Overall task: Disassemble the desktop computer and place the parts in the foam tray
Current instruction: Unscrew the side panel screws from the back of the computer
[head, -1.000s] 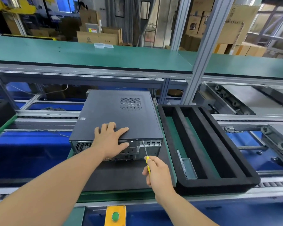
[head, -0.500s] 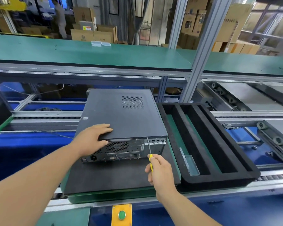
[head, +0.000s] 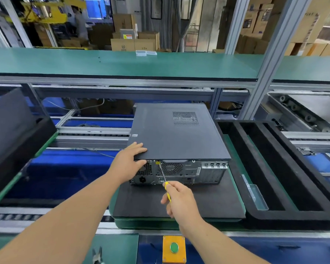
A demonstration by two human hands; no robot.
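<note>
Screwdriver at computer rear (labels unreadable)

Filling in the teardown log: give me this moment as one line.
left hand: steadies PC rear corner | right hand: holds screwdriver, tip at rear panel top | foam tray: one part inside
</note>
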